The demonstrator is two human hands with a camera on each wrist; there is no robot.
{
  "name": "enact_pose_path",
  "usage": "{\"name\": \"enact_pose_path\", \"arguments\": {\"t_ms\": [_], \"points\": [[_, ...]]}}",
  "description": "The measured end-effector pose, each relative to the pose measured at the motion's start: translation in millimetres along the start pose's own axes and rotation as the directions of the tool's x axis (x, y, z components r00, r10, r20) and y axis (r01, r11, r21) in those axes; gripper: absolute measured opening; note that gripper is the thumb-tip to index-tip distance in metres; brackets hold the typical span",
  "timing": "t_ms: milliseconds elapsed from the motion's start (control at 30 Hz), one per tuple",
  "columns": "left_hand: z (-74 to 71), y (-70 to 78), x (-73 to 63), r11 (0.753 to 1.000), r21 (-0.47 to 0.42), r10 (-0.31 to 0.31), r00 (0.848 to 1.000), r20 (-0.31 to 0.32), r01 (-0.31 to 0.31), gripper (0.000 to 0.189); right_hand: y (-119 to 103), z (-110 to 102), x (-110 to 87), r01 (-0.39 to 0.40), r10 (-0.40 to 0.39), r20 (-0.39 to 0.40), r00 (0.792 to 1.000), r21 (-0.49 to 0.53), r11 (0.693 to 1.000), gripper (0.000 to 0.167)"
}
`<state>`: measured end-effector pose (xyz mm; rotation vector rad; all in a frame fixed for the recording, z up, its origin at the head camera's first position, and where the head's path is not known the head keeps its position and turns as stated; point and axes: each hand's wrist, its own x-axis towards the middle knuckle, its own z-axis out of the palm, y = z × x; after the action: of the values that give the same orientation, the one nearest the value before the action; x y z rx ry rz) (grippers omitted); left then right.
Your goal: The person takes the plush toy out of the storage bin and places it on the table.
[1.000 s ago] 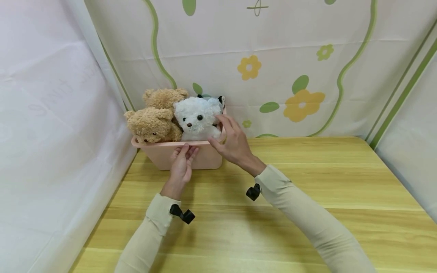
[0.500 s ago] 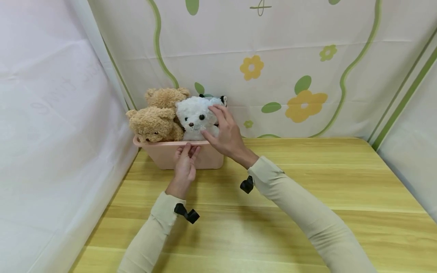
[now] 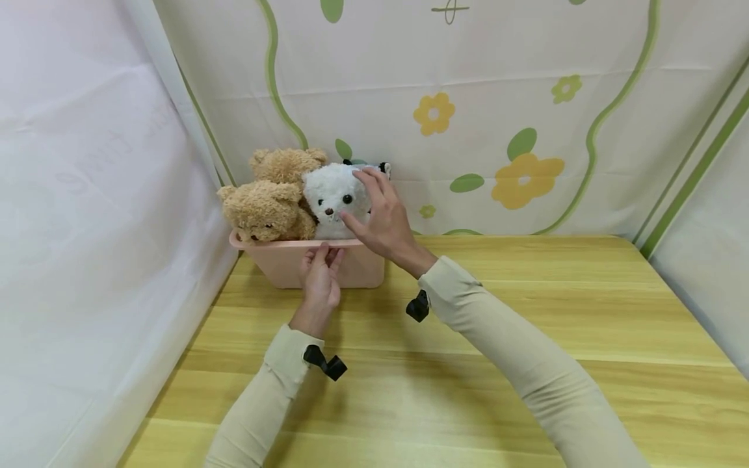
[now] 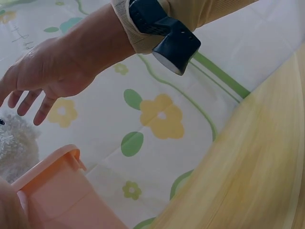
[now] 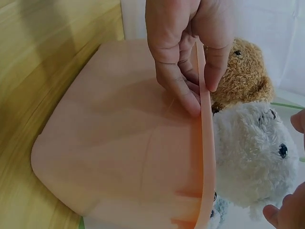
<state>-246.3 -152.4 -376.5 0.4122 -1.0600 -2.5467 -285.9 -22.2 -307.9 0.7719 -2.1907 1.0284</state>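
Note:
A pink plastic bin (image 3: 281, 268) stands at the table's back left, filled with plush toys. My left hand (image 3: 320, 279) pinches its front rim, thumb over the edge and fingers below, as the right wrist view shows of this hand (image 5: 176, 43). A white plush bear (image 3: 331, 185) sits at the bin's right front, facing me. My right hand (image 3: 386, 224) is at the bear's right side, fingers and thumb spread; in the left wrist view the same hand (image 4: 57, 67) hovers over the white plush (image 4: 16, 145). A curly brown teddy bear (image 3: 260, 211) leans over the front left rim.
Behind sits a second brown teddy (image 3: 283, 166). A dark-and-white plush (image 3: 384, 169), mostly hidden, pokes up at the back right of the bin. A floral cloth wall (image 3: 503, 104) rises behind the wooden table (image 3: 526, 312); a white cloth (image 3: 88, 227) hangs at left.
My right hand has moved left and up from the bin's right rim, across the white bear's side toward its head. My left hand keeps its pinch on the rim.

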Motion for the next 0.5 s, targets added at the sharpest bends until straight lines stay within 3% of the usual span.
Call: {"name": "enact_pose_path", "arguments": {"t_ms": [500], "points": [[2.7,-0.5,-2.0,1.000,-0.005,0.025,1.000,-0.010,-0.026,0.018,-1,7,16.3,-0.022,0.022,0.011,1.000,-0.026,0.999,0.070]]}}
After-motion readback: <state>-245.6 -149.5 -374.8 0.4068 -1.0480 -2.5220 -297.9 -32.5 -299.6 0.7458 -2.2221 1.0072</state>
